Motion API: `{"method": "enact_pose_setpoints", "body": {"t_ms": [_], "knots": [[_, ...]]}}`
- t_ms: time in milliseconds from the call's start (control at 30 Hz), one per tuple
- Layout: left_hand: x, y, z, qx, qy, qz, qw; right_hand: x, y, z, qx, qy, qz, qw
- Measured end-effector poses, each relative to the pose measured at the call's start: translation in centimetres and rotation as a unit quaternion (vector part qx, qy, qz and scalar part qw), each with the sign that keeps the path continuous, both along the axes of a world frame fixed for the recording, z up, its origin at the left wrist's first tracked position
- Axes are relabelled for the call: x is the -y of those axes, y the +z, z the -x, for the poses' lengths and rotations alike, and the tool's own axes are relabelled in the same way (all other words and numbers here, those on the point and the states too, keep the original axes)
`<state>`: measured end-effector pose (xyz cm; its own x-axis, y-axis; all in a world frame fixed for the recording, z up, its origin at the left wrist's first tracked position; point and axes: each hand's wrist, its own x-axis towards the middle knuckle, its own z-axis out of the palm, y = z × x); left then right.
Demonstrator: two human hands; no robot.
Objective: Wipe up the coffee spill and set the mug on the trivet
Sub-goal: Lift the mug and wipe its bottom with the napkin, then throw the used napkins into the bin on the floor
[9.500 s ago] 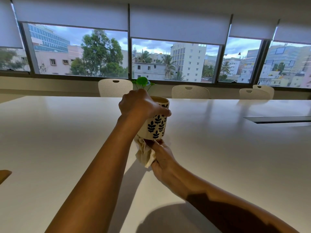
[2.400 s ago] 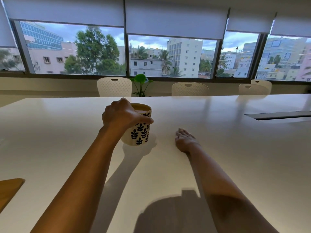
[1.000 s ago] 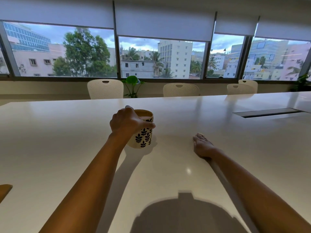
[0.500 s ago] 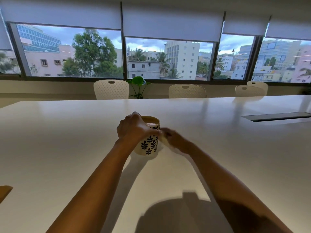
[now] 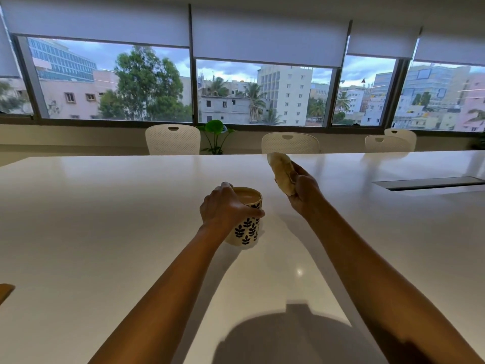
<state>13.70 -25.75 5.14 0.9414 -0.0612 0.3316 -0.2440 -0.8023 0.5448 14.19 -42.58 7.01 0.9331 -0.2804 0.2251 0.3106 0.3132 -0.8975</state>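
Observation:
A cream mug with a dark leaf pattern stands on the white table, holding milky coffee. My left hand grips it around the rim and side. Up and to the right of the mug, my right hand is raised above the table and clutches a crumpled cream cloth. A corner of a wooden trivet shows at the left edge of the view. No spill is visible on the table surface.
White chairs line the far side of the table under the windows, with a small green plant between them. A dark cable slot is set into the table at the right.
My right hand moved from next to the mug up and to the right, now holding the cloth in the air. The left hand stays on the mug.

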Motion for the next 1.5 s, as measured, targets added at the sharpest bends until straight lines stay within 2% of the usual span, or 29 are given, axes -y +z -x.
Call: {"method": "enact_pose_setpoints", "body": {"t_ms": [533,800,1000,1200,1333,1500], "knots": [[2.1,-2.0,-0.1,-0.012,0.003,0.013,1.000,1.4,-0.7,1.6,-0.022,0.016,-0.051,0.998],[1.8,-2.0,0.0,-0.036,-0.004,0.013,0.999,1.4,-0.7,1.4,-0.037,-0.001,-0.032,0.999],[1.1,-0.6,0.3,-0.079,-0.062,0.001,0.995,1.0,-0.7,1.7,-0.037,-0.001,0.012,0.999],[-0.4,2.6,1.0,0.021,-0.077,0.141,0.987,-0.5,0.6,2.5,-0.033,0.009,0.092,0.995],[-1.4,3.9,1.5,-0.023,-0.091,0.234,0.968,-3.0,1.5,3.2,-0.018,0.035,0.128,0.991],[-3.8,4.0,2.8,-0.075,-0.096,0.401,0.908,-6.4,2.1,4.8,-0.030,0.058,0.146,0.987]]}}
